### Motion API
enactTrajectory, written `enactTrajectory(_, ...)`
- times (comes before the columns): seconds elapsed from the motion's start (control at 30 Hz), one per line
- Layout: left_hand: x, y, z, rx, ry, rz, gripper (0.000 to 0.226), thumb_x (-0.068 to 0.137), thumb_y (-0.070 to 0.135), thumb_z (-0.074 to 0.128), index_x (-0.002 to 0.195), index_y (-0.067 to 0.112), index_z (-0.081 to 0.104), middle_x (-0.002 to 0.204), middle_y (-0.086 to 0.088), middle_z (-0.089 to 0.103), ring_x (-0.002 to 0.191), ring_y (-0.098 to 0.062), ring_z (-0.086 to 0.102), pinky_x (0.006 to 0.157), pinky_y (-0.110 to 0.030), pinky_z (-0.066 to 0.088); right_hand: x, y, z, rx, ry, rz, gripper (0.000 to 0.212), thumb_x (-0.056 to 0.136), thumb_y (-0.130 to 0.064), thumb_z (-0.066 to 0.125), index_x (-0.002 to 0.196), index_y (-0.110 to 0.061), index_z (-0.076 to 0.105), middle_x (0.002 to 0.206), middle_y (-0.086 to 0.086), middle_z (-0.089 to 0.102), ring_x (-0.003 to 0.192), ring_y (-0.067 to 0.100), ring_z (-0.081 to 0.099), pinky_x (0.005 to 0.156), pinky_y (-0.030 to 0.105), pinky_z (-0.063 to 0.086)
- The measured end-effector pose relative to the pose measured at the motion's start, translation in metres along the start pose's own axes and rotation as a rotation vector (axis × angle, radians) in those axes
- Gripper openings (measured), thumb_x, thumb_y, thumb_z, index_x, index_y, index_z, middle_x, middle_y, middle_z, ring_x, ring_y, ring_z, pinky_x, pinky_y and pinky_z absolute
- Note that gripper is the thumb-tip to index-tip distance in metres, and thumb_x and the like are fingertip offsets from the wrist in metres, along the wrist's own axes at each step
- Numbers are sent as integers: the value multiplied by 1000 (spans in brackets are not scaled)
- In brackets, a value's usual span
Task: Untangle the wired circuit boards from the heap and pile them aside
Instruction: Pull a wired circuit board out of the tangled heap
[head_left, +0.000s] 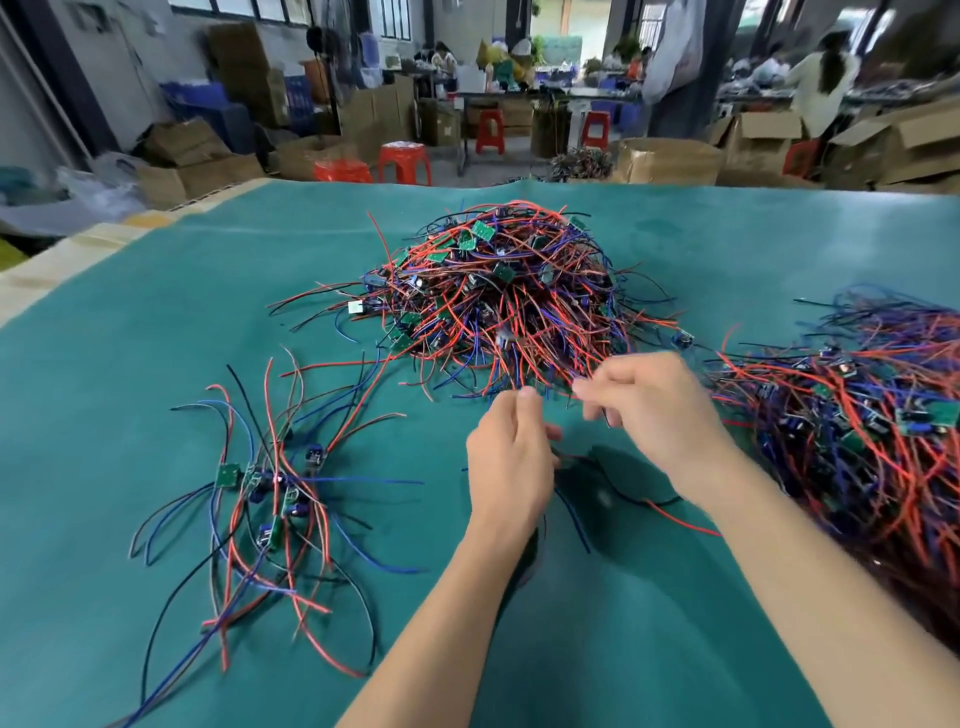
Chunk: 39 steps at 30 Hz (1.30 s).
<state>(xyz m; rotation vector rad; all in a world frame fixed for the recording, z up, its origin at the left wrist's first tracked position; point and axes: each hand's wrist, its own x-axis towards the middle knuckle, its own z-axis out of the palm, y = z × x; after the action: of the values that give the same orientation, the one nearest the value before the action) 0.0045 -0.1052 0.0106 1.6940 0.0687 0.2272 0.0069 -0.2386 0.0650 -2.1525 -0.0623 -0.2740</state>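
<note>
A big heap (509, 291) of small green circuit boards tangled in red, blue and black wires lies in the middle of the green table. Just in front of it, my left hand (506, 462) has its fingers curled round wires that trail down beneath it. My right hand (649, 400) pinches red wires at the heap's near edge. Both hands are blurred. To the left lies a small loose pile (270, 488) of wired boards, spread flat on the cloth.
A second large mass of wired boards (857, 431) covers the table's right side, close to my right forearm. The green cloth (156, 322) reaches the table's far edge. Beyond it are cardboard boxes (670, 161), red stools (402, 163) and people at benches.
</note>
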Motion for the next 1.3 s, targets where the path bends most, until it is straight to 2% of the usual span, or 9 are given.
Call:
enactTrajectory(0.3,4,2,-1,-74,-18,-25,36,103,31,43,82,11,64,65,-3,71,45,-17,59,54,-31,45,-46,12,4,341,-654,25,22,82,-27,75,64,-15,74,58,1,60,53,7,48,52,15,36)
enactTrajectory(0.37,2,0,0,-21,-28,-3,34,102,28,45,78,15,65,60,-3,69,46,-18,57,55,-31,46,-47,16,7,387,-602,63,28,80,-36,77,66,-12,76,57,2,61,50,8,45,48,15,33)
enactTrajectory(0.47,0,0,1,49,-31,46,30,98,25,48,73,15,63,55,0,65,48,-16,54,56,-35,49,-41,28,11,570,-152,196,36,80,-44,78,66,-11,76,60,5,63,51,13,44,42,16,28)
enactTrajectory(0.6,-8,3,6,176,-81,160,33,88,33,49,67,7,51,55,-10,53,49,-21,44,54,-39,48,-32,40,12,296,182,70,12,90,-36,74,81,-29,76,62,-13,63,57,4,50,60,25,38)
enactTrajectory(0.7,-15,3,8,253,-173,323,36,87,38,55,61,13,52,53,-4,38,51,-7,29,48,-30,31,-38,34,13,382,101,30,28,80,-55,69,83,-28,77,63,-12,64,58,2,51,60,22,42)
enactTrajectory(0.83,-18,3,10,290,-239,415,30,86,43,55,63,26,61,50,4,45,46,-5,34,47,-25,32,-34,33,9,490,98,141,14,86,-28,78,79,-16,80,63,-1,63,56,9,50,53,23,38)
enactTrajectory(0.97,-18,4,12,133,-277,305,51,91,56,43,73,10,54,62,-7,52,59,-26,48,58,-40,47,-28,30,-5,898,94,291,18,87,-12,67,79,-8,82,68,8,63,53,13,52,45,21,40)
enactTrajectory(1.1,-17,9,9,-29,-250,169,47,90,58,39,90,19,65,82,-4,63,77,-28,60,55,-29,46,-30,25,-26,1412,-257,305,38,62,-19,85,94,1,79,76,8,65,62,13,60,46,21,44)
enactTrajectory(1.3,-15,14,6,-168,-463,94,32,97,39,43,109,24,69,94,4,71,81,-16,65,55,-30,47,-33,22,-22,1419,-460,299,37,56,-15,85,89,-1,73,68,14,62,54,20,58,44,27,46)
